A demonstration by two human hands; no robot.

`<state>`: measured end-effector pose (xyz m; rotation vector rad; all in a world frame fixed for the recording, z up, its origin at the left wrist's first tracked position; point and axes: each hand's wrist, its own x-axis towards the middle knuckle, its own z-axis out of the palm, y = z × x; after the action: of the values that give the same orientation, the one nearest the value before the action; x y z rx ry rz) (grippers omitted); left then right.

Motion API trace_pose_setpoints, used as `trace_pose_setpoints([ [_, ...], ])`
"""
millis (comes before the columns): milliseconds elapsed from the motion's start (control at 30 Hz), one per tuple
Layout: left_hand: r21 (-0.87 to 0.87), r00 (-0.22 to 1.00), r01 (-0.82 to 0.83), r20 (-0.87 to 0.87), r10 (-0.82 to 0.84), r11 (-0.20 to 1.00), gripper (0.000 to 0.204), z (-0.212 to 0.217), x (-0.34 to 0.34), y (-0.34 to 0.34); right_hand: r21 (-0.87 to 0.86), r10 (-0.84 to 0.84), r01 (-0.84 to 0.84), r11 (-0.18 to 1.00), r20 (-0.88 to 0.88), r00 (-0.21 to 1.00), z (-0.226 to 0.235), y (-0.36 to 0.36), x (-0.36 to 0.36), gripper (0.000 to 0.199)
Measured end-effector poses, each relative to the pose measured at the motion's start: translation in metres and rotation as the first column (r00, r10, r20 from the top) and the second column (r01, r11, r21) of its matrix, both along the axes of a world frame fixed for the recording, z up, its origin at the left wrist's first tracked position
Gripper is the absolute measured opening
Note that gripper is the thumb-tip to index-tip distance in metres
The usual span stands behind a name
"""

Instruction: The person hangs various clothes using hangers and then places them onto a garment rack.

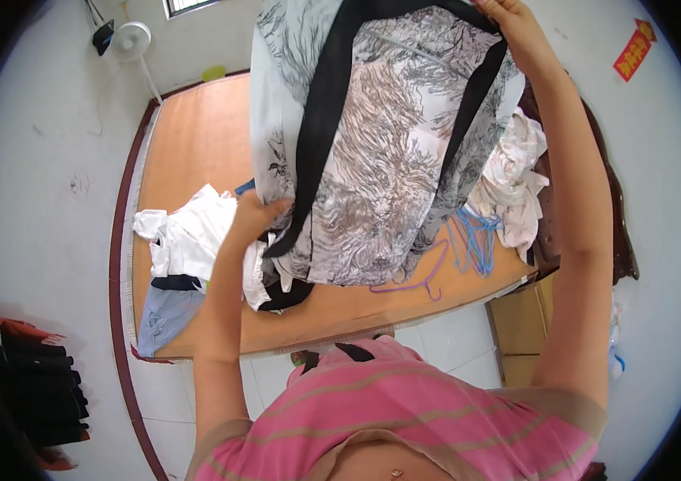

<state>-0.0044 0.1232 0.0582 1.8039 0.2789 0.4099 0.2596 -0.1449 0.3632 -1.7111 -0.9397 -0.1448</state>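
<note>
Patterned garment [381, 144], thin and loose by its look, hangs between the two hands above the bed, its top running out of view. Its pale grey-white cloth carries fine, branching ink-like lines, dark toward the sides and brownish in the middle, and a broad matte black band curves along its edges, framing the paler panel. The left hand [259, 215] pinches the left edge low down, thumb laid along the cloth; the right hand [517, 28] grips the upper right corner between thumb and bent fingers.

Beneath lies a smooth orange-tan bed mat [196, 136]. On it, left of the garment, are a rumpled white cloth [188, 240] and a blue-grey piece of clothing [168, 317], soft-creased. To the right, a slim purple hanger [417, 286] lies near a tangle of blue hangers [478, 240], with a crumpled cream cloth [510, 172] just beside.

White tiles [453, 349] cover the floor, next to a brown box-like piece [517, 329]. Plain pale walls [44, 200] rise around; a white round-headed fan [131, 42] stands in the far left corner, and a red paper decoration [636, 50] clings at right.
</note>
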Motion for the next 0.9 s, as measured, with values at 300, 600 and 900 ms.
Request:
trace_pose_setpoints([
  [300, 0.207, 0.878, -0.301, -0.322, 0.355, 0.931, 0.025, -0.157, 0.017, -0.054, -0.488, 0.399, -0.295, 0.821, 0.123, 0.909, -0.053, -0.051, 0.051, 0.031],
  [600, 0.089, 0.57, 0.033, -0.82, 0.054, 0.996, 0.035, -0.314, -0.1, -0.165, -0.478, 0.502, -0.872, -0.101, -0.782, 0.37, -0.151, -0.042, 0.075, 0.017],
  [900, 0.064, 0.482, -0.183, -0.864, 0.146, 0.981, 0.032, -0.332, -0.139, -0.207, -0.68, 0.129, 0.292, 0.673, 0.496, 0.859, -0.285, 0.088, 0.328, 0.019],
])
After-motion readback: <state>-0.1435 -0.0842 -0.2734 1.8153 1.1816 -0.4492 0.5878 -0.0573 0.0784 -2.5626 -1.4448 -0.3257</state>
